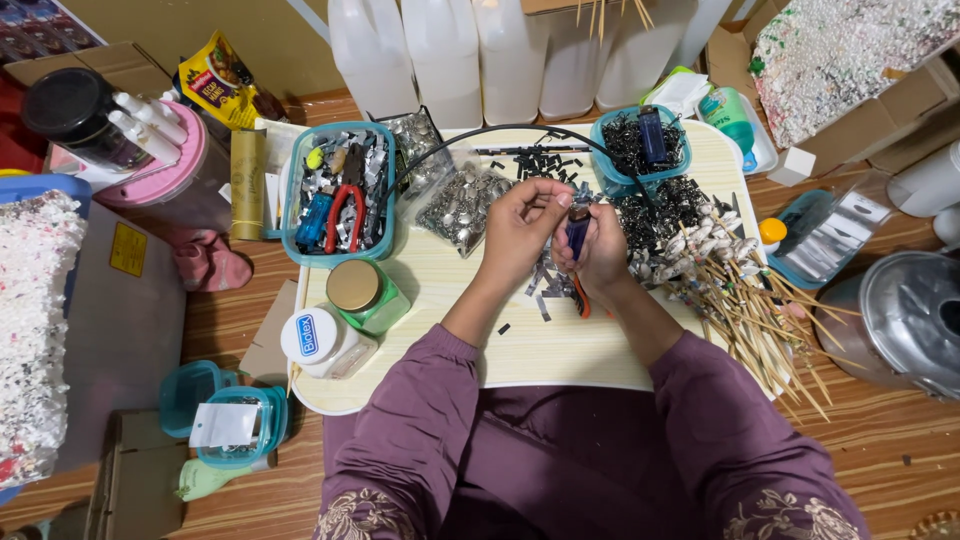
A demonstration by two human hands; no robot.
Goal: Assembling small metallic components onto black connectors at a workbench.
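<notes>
A person's right hand (598, 250) is gripping a blue lighter (578, 226) while the left hand (522, 225) is pinching a small piece beside it, apparently mid-assembly over the tray table (520, 350).

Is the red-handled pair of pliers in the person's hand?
No: the red-handled pliers lie in the teal tray, away from both hands.

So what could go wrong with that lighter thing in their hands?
1. The right hand grips a blue lighter close to the left hand's fingertips, so a flame might burn them.
2. The pile of thin wooden skewers lies right beside the hands on the pale wooden tray table; those could perhaps catch fire.
3. The small black and silver cut strips under the hands could scatter if bumped.
</notes>
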